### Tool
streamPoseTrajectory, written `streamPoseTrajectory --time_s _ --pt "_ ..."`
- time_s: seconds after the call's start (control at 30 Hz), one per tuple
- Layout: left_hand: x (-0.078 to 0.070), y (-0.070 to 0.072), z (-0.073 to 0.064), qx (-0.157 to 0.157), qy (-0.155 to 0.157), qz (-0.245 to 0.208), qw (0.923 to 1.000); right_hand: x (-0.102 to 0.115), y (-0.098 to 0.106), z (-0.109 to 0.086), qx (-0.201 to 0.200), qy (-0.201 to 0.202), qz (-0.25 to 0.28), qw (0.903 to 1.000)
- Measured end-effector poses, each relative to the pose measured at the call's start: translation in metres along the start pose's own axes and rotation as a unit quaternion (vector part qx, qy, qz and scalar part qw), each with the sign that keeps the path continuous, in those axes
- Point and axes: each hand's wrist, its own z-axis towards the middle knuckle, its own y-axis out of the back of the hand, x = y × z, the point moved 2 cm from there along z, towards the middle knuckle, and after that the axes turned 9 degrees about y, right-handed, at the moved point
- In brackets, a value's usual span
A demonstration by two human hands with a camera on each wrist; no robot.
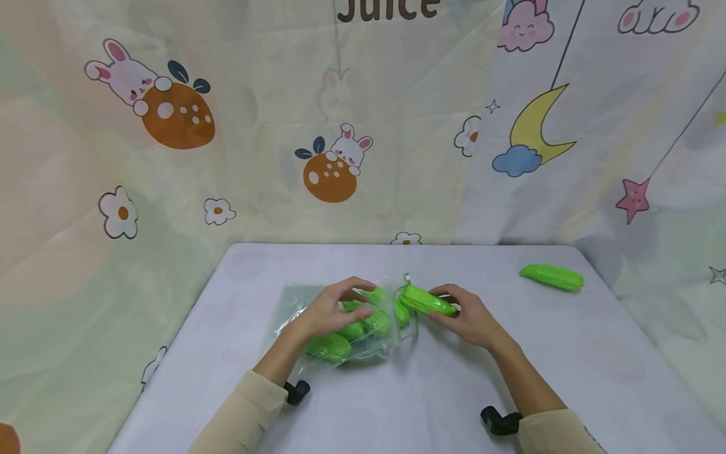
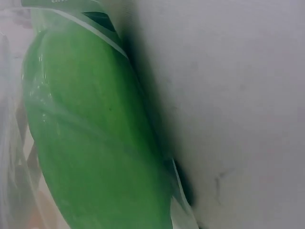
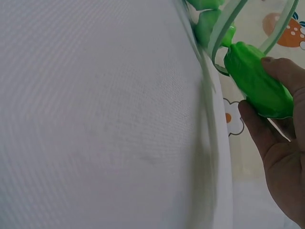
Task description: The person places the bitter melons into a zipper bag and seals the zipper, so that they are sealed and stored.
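backdrop [image 1: 272, 75]: pale printed cloth, bunnies [image 1: 126, 79], oranges [image 1: 178, 116], yellow moon [image 1: 523, 123] | table [image 1: 454, 391]: whitish, rounded far corners | light: soft

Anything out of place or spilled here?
Nothing looks spilled or damaged. The one mild oddity: a lone green piece lies at the back right of the table, apart from the similar pieces inside the clear bag and the held piece in the right grip.
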Motion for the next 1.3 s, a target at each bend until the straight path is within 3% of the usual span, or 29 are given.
streamPoseTrajectory --time_s 0.1,0.2,0.33,0.43,0.57,1.07,1.3 --pt "0.001 0.0 -0.007 0.007 -0.011 0.08 0.9967 -0.001 0.0 0.0 0.005 0.002 0.009 0.9999" --pt "0.001 0.0 -0.014 0.015 -0.011 0.16 0.9869 0.0 0.001 0.001 0.007 0.008 0.008 0.9999" --pt "0.003 0.0 -0.025 0.037 0.018 0.211 0.9767 -0.001 0.0 -0.001 0.007 0.016 0.0 0.9999" --pt "0.007 0.0 -0.033 0.048 0.035 0.217 0.9743 -0.003 -0.004 -0.003 0.016 0.016 0.0 0.9998" --pt "0.012 -0.002 -0.04 0.049 0.035 0.206 0.9767 -0.004 -0.006 -0.006 0.019 0.015 0.004 0.9997" --pt "0.016 -0.005 -0.044 0.044 0.018 0.187 0.9812 -0.003 -0.005 -0.005 0.016 0.024 0.007 0.9996" --pt "0.018 -0.007 -0.045 0.055 0.006 0.232 0.9711 -0.006 -0.005 -0.006 0.019 0.025 0.006 0.9995"
